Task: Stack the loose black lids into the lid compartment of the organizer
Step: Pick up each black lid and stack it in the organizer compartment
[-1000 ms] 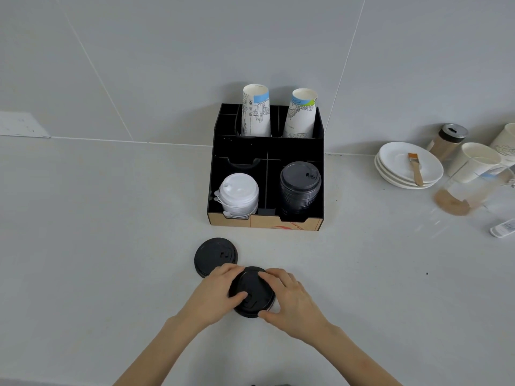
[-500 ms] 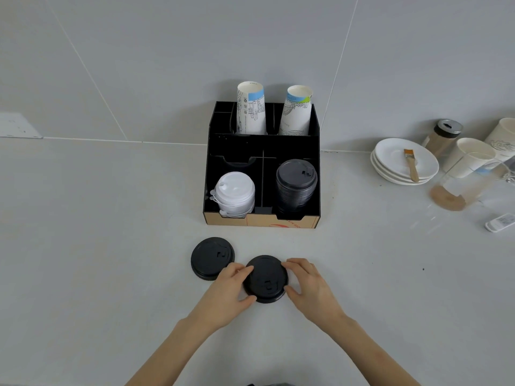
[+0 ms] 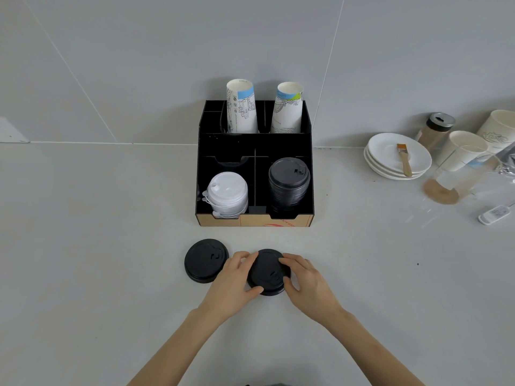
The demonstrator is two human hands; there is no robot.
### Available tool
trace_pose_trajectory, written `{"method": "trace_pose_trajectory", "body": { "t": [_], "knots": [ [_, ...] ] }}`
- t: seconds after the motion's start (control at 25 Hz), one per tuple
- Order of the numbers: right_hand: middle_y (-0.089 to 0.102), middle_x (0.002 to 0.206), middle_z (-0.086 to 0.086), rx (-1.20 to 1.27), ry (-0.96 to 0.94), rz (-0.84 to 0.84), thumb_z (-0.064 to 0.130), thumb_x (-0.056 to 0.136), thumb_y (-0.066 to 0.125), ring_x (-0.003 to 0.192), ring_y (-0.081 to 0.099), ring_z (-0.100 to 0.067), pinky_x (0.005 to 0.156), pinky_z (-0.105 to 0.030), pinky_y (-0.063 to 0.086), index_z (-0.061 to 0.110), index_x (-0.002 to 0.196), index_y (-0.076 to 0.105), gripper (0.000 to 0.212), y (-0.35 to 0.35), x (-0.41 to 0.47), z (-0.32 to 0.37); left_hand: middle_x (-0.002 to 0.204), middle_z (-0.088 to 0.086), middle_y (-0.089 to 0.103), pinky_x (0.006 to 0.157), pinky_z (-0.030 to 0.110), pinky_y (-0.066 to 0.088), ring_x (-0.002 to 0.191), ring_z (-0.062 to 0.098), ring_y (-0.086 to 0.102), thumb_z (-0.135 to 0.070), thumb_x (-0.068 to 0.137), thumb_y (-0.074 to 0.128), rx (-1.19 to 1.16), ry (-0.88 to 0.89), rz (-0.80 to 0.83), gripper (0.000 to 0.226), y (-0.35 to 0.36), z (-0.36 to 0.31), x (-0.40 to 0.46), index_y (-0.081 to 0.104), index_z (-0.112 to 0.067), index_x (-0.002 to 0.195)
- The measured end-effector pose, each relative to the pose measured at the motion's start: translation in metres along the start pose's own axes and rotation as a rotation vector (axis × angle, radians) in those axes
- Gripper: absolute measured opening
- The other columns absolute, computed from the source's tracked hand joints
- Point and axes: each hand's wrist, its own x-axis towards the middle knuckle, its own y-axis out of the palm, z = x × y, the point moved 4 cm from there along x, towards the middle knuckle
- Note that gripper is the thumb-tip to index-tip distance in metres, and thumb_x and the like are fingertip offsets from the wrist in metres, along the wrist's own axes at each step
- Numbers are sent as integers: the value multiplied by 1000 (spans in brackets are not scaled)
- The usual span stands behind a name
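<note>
Bare counter [image 3: 250,235] lies open between hands and organizer [image 3: 255,221]; second lid [image 3: 205,264] crowds the left.

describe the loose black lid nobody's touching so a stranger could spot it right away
Find the black organizer against the wall. On the counter just in front of it lie two black lids; the untouched lid is the left one, while both hands grip its neighbour.

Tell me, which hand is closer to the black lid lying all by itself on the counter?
Left. The left hand sits right beside the lone black lid, fingers on the other lid. The right hand is on that lid's far side.
</note>
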Motion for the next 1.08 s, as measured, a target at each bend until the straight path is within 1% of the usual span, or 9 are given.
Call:
{"method": "trace_pose_trajectory", "body": {
  "t": [0.12,0.24,0.32,0.52,0.64,0.76,0.92,1.08],
  "knots": [
    [41,141,-3,-17,-43,31,15,86,51,132,30,-17,112,-31,29,14,128,41,43,1,-2,2,149,-1,19,110,32,24,131,21,24,-32,83,57,64,48,36,74,4,-3,2,11,-21,139],
    [31,146,-2,-46,-47,73,24,84,56,135,23,-16,111,-28,24,17,131,36,52,5,-4,3,149,-3,22,110,33,25,131,20,24,-34,83,57,57,52,19,72,6,-4,1,14,-19,139],
    [27,147,-2,-45,-36,82,25,82,59,135,23,-17,110,-26,24,17,132,35,56,7,-6,3,147,-2,24,109,32,26,130,19,25,-35,82,57,58,49,1,71,7,-3,0,18,-18,138],
    [36,140,-4,4,26,22,21,79,63,128,36,-20,106,-28,33,14,129,38,57,6,-7,1,147,-1,23,110,29,23,130,19,23,-31,83,57,62,50,7,66,7,-2,0,21,-18,137],
    [38,139,-3,9,26,21,20,79,63,126,40,-19,106,-29,36,13,129,39,56,5,-7,2,148,-1,22,111,29,22,131,19,23,-30,85,55,73,55,5,62,7,0,-1,22,-19,137],
    [38,140,-1,17,15,19,21,81,62,127,39,-16,107,-27,34,14,129,39,54,1,-7,4,147,-1,24,110,29,23,130,19,24,-31,84,56,46,52,-19,61,4,0,-1,26,-19,136],
    [39,141,1,22,-47,2,22,82,61,130,32,-14,110,-26,30,16,130,38,54,-12,-1,10,142,1,30,109,28,25,128,18,29,-28,81,61,-96,42,-58,60,-6,-4,3,33,-18,133],
    [40,140,1,57,-97,-15,20,82,61,128,32,-10,104,-17,24,16,130,38,54,-35,10,18,136,1,34,102,19,24,126,14,32,-27,79,65,-185,81,-142,59,-27,-15,12,38,-18,130]
  ]
}}
